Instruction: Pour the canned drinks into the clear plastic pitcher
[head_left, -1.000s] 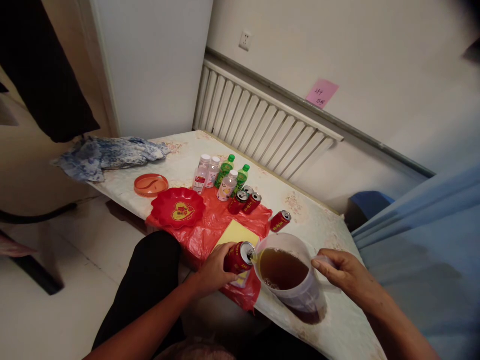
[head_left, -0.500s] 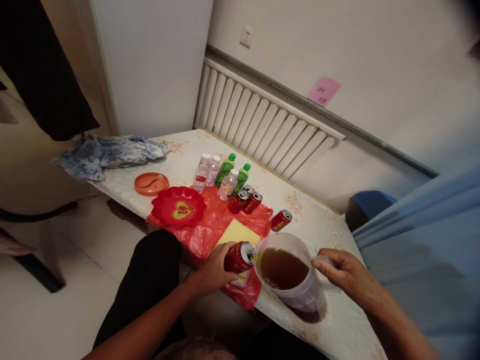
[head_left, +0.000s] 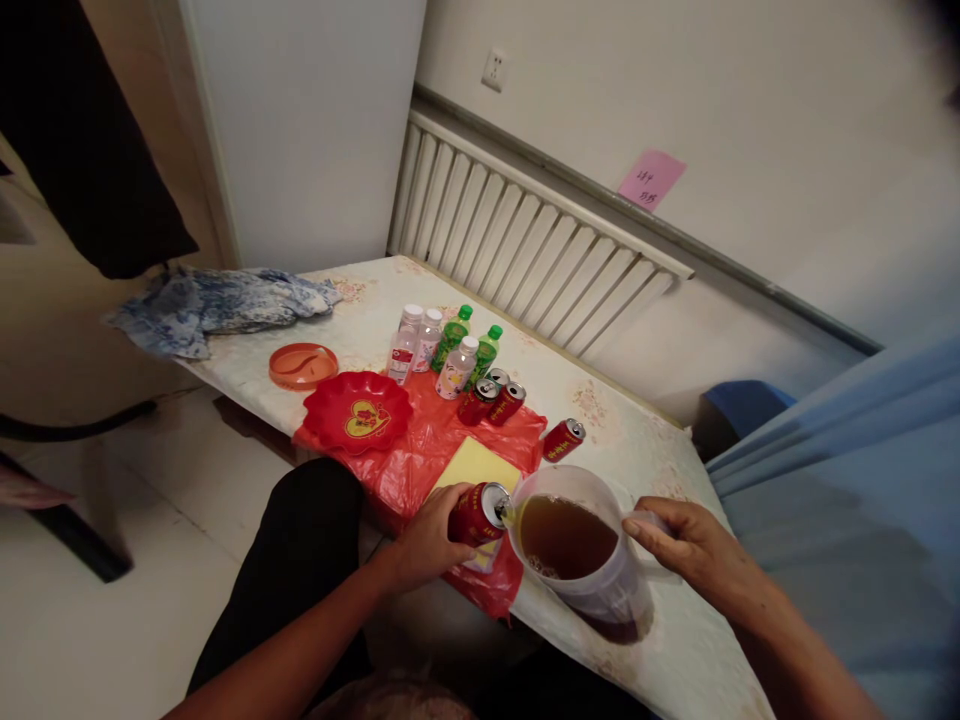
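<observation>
Head view — tilted can (head_left: 474, 515) at pitcher (head_left: 581, 545)

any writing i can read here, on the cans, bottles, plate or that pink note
None can be read.
Pink note: handwriting, too small.
Can in left hand: yellow print, blurred.
Bottles: labels too small.
Red plate: gold heart emblem, illegible.

Both forearms are bare, with no sleeve, watch or band visible to the wrist. Left hand (head_left: 427, 545) and right hand (head_left: 686, 550) carry no gloves or rings. One leg wears plain black trousers (head_left: 296, 560).
</observation>
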